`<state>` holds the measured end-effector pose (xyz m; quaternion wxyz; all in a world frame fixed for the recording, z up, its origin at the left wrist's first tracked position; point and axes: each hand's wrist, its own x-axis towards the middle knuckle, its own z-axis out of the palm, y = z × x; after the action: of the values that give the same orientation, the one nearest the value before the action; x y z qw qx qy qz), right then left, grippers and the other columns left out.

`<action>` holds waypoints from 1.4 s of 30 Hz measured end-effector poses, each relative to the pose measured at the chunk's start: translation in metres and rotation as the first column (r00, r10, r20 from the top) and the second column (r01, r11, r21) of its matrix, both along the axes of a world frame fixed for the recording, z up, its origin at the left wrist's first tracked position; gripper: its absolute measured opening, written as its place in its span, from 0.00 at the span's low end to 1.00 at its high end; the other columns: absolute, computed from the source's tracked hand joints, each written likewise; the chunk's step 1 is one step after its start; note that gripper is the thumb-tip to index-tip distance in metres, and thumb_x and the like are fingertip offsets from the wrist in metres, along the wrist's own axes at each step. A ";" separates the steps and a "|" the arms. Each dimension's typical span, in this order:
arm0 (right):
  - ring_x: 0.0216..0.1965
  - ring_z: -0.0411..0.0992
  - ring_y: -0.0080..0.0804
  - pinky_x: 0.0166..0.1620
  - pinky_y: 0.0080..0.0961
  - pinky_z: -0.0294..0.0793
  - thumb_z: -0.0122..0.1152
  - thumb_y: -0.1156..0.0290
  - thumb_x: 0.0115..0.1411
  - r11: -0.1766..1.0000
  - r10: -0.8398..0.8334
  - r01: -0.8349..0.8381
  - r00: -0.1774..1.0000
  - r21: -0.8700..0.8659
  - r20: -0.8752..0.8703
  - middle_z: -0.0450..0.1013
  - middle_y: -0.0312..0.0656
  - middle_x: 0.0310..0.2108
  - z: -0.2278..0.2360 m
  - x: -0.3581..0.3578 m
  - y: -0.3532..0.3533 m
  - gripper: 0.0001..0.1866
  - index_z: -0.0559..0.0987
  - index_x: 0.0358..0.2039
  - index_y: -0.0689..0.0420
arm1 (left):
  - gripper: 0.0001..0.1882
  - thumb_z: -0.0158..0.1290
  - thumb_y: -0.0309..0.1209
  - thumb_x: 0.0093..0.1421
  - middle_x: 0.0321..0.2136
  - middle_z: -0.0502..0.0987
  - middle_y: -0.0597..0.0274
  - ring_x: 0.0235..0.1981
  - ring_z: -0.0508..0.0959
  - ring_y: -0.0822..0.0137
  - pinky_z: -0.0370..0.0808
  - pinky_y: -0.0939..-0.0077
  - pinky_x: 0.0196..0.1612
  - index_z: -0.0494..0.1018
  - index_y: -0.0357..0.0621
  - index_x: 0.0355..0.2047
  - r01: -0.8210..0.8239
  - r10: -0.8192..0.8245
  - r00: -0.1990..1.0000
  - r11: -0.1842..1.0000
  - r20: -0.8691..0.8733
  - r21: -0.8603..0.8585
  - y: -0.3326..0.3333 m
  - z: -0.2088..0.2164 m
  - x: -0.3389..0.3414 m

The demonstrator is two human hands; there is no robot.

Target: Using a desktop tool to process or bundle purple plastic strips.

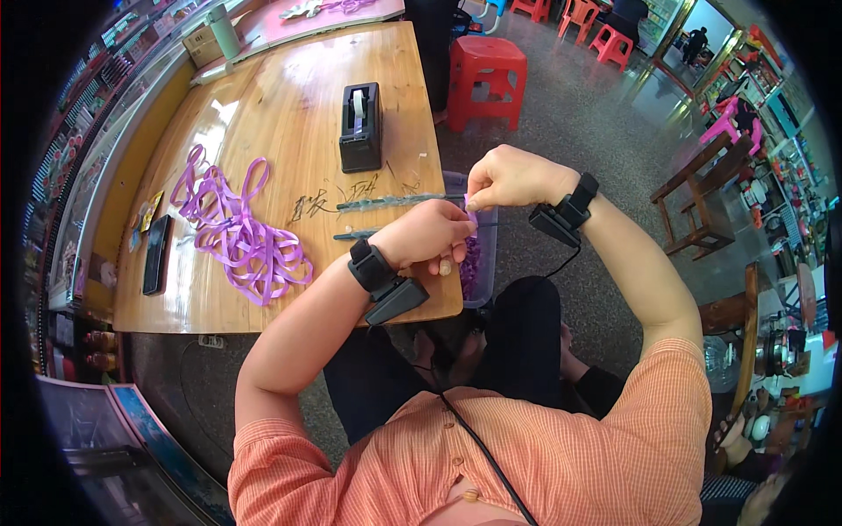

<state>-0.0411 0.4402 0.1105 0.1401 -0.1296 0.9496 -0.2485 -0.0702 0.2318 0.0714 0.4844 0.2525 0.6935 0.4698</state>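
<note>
At the table's right edge, my left hand and my right hand are close together. Both pinch a short piece of purple ribbon stretched between their fingertips. Something pale covers one fingertip of my left hand. Two thin, dark greenish sticks lie side by side: the farther stick runs just beyond my left hand, and the nearer stick passes partly beneath it. Below my hands, a translucent plastic bin holds many purple ribbon pieces; my left hand hides part of it.
A tangled heap of purple ribbon lies on the wooden table, left of my hands. A phone is beyond it, and a black tape dispenser stands farther back. A red stool and a wooden chair are to the right.
</note>
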 end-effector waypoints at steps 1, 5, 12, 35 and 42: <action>0.29 0.80 0.32 0.35 0.29 0.77 0.68 0.64 0.52 1.000 -0.004 0.004 1.000 0.016 0.007 0.81 0.45 0.26 0.002 0.000 -0.001 0.13 0.85 0.31 0.62 | 0.13 0.49 0.36 0.70 0.19 0.75 0.65 0.12 0.71 0.75 0.69 0.80 0.15 0.75 0.37 0.41 -0.001 0.001 1.000 1.000 -0.001 -0.005 0.000 0.001 0.000; 0.29 0.80 0.32 0.36 0.28 0.77 0.68 0.64 0.52 0.998 -0.004 0.003 1.000 0.056 0.018 0.81 0.46 0.26 0.004 -0.002 -0.003 0.14 0.85 0.32 0.63 | 0.13 0.49 0.36 0.70 0.19 0.75 0.65 0.12 0.71 0.75 0.69 0.81 0.15 0.75 0.37 0.43 -0.001 0.001 1.000 1.000 -0.010 -0.003 -0.001 -0.003 -0.002; 0.29 0.80 0.37 0.34 0.32 0.78 0.71 0.57 0.49 0.983 0.006 -0.002 1.000 0.185 -0.017 0.80 0.47 0.25 -0.006 -0.008 0.009 0.16 0.85 0.27 0.59 | 0.13 0.50 0.36 0.70 0.19 0.74 0.66 0.12 0.70 0.75 0.67 0.80 0.14 0.74 0.38 0.45 -0.014 0.014 1.000 1.000 -0.007 -0.016 0.006 -0.001 0.002; 0.50 0.74 0.42 0.52 0.37 0.75 0.57 0.63 0.57 0.877 0.418 -0.355 0.897 0.326 -0.148 0.76 0.40 0.48 -0.009 -0.008 -0.003 0.13 0.87 0.40 0.44 | 0.12 0.48 0.32 0.71 0.20 0.75 0.65 0.14 0.73 0.75 0.68 0.82 0.14 0.73 0.35 0.46 -0.028 0.027 0.999 1.000 -0.017 -0.009 0.002 0.001 0.005; 0.52 0.72 0.47 0.56 0.39 0.72 0.58 0.64 0.59 0.921 0.382 -0.390 0.888 0.018 -0.256 0.75 0.45 0.49 -0.031 -0.005 0.013 0.14 0.83 0.42 0.54 | 0.12 0.48 0.33 0.71 0.19 0.75 0.66 0.12 0.71 0.75 0.67 0.81 0.14 0.74 0.37 0.44 -0.058 0.057 0.998 0.998 -0.021 -0.034 0.001 0.007 0.009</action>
<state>-0.0458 0.4531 0.0792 0.0613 -0.3488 0.9106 -0.2129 -0.0617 0.2328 0.0785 0.4679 0.2288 0.7132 0.4691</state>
